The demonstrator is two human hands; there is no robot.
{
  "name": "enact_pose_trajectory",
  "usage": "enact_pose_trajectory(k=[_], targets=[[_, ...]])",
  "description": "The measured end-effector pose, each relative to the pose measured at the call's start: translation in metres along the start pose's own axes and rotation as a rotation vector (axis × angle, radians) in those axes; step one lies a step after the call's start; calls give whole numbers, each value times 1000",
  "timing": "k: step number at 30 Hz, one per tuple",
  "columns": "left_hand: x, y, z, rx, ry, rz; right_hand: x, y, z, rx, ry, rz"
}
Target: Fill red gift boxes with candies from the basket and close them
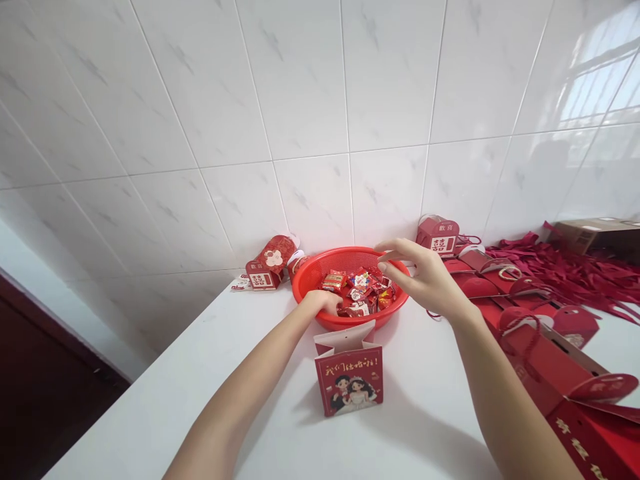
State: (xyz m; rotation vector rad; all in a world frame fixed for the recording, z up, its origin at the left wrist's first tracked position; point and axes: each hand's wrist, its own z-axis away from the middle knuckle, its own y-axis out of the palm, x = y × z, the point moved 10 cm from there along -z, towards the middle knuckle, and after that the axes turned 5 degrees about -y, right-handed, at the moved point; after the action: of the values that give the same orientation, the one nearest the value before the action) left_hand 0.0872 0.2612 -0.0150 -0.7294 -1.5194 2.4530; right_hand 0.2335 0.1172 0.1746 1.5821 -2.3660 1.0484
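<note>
A red plastic basket (306, 283) of wrapped candies (361, 283) stands against the tiled wall. My left hand (327, 301) reaches over its near left rim and touches the candies; its fingertips are hidden among them. Above the right rim hovers my right hand (417, 270), thumb and fingers apart with nothing visible between them. In front of the basket a red gift box (350, 383) stands upright, printed with a cartoon couple in wedding clothes. Its top is open, and neither hand touches it.
Closed red boxes (265, 280) stand at the back left, and another red box (438, 237) at the back right. Several red boxes with cord handles (545, 347) crowd the right side. Behind them lie dark red ribbons (555, 270) and a cardboard box (595, 233).
</note>
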Motion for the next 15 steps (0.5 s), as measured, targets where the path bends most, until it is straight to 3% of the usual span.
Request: enact_pose_trajectory(k=[6,10,12,15], targets=[[3,1,12,-46,-61,-5,0,9,0,37,-18,70],[-2,-17,21,-206,-6,122,1,9,1,43,-31,78],[-2,-28,25,-310,29,253,-1,10,1,47,-29,79],[5,-39,31,-422,90,634,-4,13,1,63,-24,83]])
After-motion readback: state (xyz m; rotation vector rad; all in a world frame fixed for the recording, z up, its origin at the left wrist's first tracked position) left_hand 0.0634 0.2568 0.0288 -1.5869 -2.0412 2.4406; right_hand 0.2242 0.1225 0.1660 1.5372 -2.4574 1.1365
